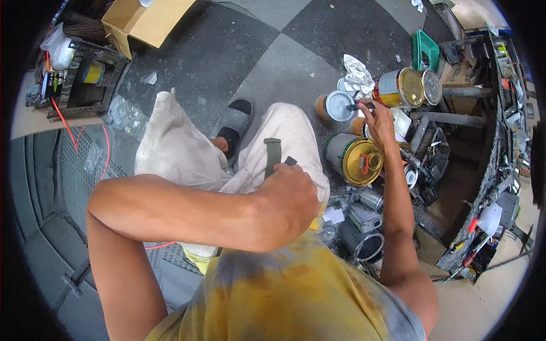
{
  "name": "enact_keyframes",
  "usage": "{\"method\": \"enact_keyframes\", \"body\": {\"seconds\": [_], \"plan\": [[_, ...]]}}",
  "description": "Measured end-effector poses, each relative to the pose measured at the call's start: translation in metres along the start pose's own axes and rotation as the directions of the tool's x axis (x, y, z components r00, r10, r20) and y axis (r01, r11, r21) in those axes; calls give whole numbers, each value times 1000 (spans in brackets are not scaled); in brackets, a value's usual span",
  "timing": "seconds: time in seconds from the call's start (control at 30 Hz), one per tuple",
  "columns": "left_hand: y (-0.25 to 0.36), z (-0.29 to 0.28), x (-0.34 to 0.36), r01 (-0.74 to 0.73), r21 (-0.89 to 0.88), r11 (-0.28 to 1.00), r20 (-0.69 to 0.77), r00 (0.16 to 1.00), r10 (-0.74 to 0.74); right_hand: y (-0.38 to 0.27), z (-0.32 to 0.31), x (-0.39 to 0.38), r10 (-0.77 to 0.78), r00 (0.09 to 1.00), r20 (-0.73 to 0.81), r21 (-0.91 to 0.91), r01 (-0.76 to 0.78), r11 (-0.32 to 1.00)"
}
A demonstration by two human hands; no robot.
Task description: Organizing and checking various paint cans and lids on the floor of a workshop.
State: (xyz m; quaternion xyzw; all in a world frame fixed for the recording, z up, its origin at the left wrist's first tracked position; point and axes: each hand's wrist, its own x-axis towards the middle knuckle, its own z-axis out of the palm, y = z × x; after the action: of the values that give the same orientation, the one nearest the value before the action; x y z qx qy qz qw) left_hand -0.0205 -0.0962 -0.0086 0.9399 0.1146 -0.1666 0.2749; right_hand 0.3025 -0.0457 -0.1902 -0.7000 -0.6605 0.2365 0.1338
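My right hand [376,120] reaches out to the right, its fingers closed on a small dark tool [354,107]. The tool's tip lies over the rim of an open can [339,106] with pale blue-grey stuff in it. In front of my thigh my left hand [289,199] is closed in a fist. A flat olive-green strip [272,158] stands up from it, and a small black end [291,161] shows beside the fingers. How these two parts join is hidden by the hand. A large gold-lidded tin [362,160] stands just left of my right forearm.
More tins [410,87] and a crumpled white cloth [358,74] stand beyond my right hand. A green basket [425,50] is at the far right. A cluttered dark shelf [495,165] runs along the right. A cardboard box [149,21] and a small dark rack [91,74] are at the far left.
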Motion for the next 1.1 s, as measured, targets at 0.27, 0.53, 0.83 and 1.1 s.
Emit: {"method": "enact_keyframes", "body": {"seconds": [0.27, 0.53, 0.83, 1.1], "plan": [[0, -3, 0, -3, 15, 1000, 42, 999, 2, -10, -1, 3, 55, 996, 70, 131, -64, 989], [2, 0, -2, -3, 19, 1000, 30, 1000, 2, 1, 8, 5, -9, 1000, -27, 161, 13, 987], [4, 2, -3, 21, 26, 999, 2, 1000, -21, -3, 6, 6, 6, 1000, -25, 140, -2, 990], [2, 1, -4, 18, -30, 999, 7, 1000, -17, -4, -2, 7, 5, 999, 50, -14, -4, 1000]]}}
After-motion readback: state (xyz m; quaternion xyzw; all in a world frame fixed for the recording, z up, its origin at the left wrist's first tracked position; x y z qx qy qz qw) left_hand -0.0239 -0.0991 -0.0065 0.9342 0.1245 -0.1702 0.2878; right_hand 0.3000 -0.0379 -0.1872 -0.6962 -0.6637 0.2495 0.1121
